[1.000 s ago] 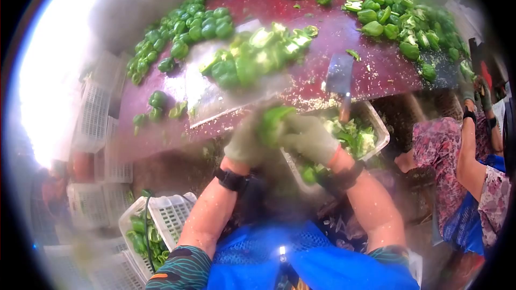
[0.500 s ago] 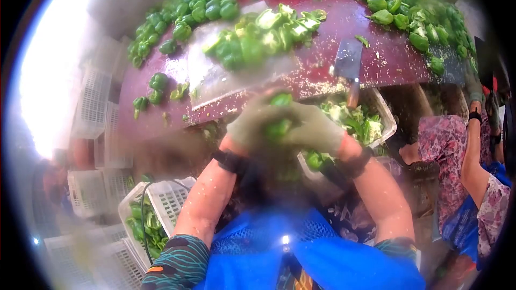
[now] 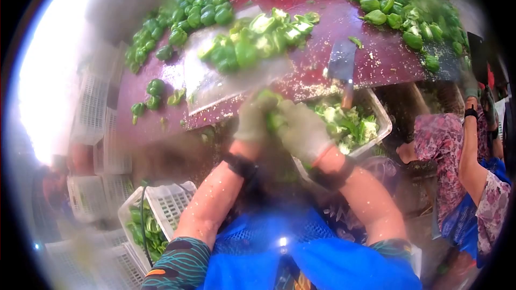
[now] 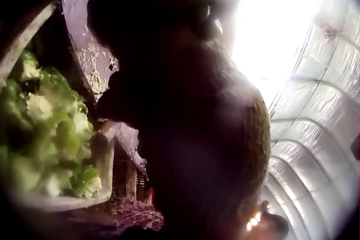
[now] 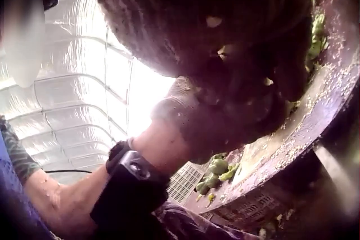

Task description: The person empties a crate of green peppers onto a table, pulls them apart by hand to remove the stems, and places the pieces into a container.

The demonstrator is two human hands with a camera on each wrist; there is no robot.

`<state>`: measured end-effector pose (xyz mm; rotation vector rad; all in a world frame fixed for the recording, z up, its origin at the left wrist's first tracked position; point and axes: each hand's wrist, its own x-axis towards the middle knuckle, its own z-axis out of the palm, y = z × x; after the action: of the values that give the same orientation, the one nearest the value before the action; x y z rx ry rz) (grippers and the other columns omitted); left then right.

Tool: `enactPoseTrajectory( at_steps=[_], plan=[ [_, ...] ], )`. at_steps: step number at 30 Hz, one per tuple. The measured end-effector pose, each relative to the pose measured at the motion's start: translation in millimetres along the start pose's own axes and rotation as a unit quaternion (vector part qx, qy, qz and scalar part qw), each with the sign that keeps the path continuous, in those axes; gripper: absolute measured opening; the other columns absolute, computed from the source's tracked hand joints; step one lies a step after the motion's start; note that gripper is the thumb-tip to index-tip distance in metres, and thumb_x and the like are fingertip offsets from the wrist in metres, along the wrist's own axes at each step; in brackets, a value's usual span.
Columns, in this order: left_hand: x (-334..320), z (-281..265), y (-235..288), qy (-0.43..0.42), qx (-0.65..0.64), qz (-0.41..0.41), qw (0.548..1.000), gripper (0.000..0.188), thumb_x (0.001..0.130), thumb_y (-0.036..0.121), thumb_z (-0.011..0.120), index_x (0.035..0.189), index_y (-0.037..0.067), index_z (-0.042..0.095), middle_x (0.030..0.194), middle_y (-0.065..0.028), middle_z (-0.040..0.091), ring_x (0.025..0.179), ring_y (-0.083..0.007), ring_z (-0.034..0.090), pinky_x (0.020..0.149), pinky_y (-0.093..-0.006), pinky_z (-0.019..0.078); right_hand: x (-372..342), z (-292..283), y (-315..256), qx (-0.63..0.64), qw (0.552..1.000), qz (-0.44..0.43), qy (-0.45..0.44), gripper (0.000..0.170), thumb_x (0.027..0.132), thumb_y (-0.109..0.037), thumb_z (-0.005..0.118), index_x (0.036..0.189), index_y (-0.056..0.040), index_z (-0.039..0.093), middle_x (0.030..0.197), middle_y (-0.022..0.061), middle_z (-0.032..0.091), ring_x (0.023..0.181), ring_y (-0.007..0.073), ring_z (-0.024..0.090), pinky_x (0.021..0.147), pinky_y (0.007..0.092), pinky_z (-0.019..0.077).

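Both hands wear pale gloves and meet in front of the table's near edge in the head view. Between them is a green bell pepper (image 3: 275, 121), partly covered by fingers and blurred. My left hand (image 3: 251, 122) grips it from one side, while my right hand (image 3: 305, 133) holds it from the other. In the wrist views the gloves are dark against bright light, so the pepper is mostly hidden there. Beyond the hands, a pile of cut pepper halves (image 3: 260, 40) lies on a pale sheet (image 3: 201, 83). A cleaver (image 3: 342, 60) rests on the table, handle over the edge.
Seed-strewn red table (image 3: 317, 13) carries whole peppers (image 3: 199, 13) at left and a larger heap (image 3: 387, 5) at right. Below the edge sits a bin (image 3: 386, 121) of pepper cores and scraps. A white crate (image 3: 171, 204) of peppers stands lower left. Another person (image 3: 467, 150) works at right.
The hands turn the pepper between them, first closing in around it, then drawing slightly upward with the fingers pointing toward the table. The cleaver and the piles stay put.
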<state>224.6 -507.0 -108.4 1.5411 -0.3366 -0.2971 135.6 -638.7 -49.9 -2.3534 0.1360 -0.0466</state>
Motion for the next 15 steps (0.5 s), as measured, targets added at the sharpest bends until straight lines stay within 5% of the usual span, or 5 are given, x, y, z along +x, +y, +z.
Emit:
enactPoseTrajectory(
  at_steps=[5, 6, 9, 13, 15],
  plan=[
    [-7, 24, 23, 0.072, -0.343, -0.303, 0.886, 0.01, 0.085, 0.013, 0.061, 0.094, 0.008, 0.06, 0.087, -0.0078, 0.064, 0.078, -0.0219, 0.063, 0.075, -0.0368, 0.0557, 4, -7, 7, 0.044, 0.991, 0.036, 0.121, 0.022, 0.089, -0.02, 0.058, 0.099, -0.0009, 0.057, 0.089, 0.0215, 0.062, 0.082, 0.04, 0.064, 0.073, 0.05, 0.0516],
    [-11, 23, 13, 0.044, -0.273, -0.229, 0.933, 0.018, 0.085, 0.018, 0.065, 0.1, 0.008, 0.062, 0.093, -0.0083, 0.065, 0.084, -0.0242, 0.065, 0.081, -0.0402, 0.0566, 8, -10, 11, 0.074, 0.985, 0.039, 0.153, 0.021, 0.088, -0.019, 0.058, 0.097, -0.001, 0.057, 0.089, 0.0205, 0.062, 0.082, 0.0391, 0.064, 0.072, 0.0495, 0.0517],
    [-11, 28, 50, 0.063, -0.353, -0.245, 0.901, 0.027, 0.083, 0.022, 0.07, 0.105, 0.008, 0.063, 0.101, -0.0096, 0.066, 0.093, -0.0264, 0.066, 0.088, -0.0435, 0.0564, -2, -36, 15, 0.131, 0.975, 0.127, 0.127, 0.018, 0.088, -0.019, 0.059, 0.095, -0.0019, 0.055, 0.088, 0.0168, 0.061, 0.082, 0.0356, 0.063, 0.072, 0.0477, 0.0514],
    [3, -9, 47, 0.001, -0.403, -0.182, 0.897, 0.035, 0.085, 0.021, 0.069, 0.116, 0.006, 0.062, 0.111, -0.0123, 0.066, 0.105, -0.0287, 0.065, 0.092, -0.0459, 0.0554, 1, -32, 71, -0.109, 0.987, 0.097, -0.068, 0.029, 0.09, -0.022, 0.06, 0.114, -0.0052, 0.059, 0.105, 0.022, 0.064, 0.105, 0.0371, 0.064, 0.092, 0.0494, 0.0498],
    [6, -11, 51, 0.006, -0.335, -0.134, 0.933, 0.039, 0.085, 0.018, 0.068, 0.12, 0.004, 0.06, 0.111, -0.0122, 0.066, 0.104, -0.0267, 0.065, 0.091, -0.0447, 0.0563, 1, -37, 70, -0.097, 0.99, 0.106, -0.003, 0.039, 0.092, -0.026, 0.059, 0.128, -0.0093, 0.056, 0.117, 0.0227, 0.063, 0.117, 0.037, 0.061, 0.102, 0.0501, 0.0451]
  ],
)
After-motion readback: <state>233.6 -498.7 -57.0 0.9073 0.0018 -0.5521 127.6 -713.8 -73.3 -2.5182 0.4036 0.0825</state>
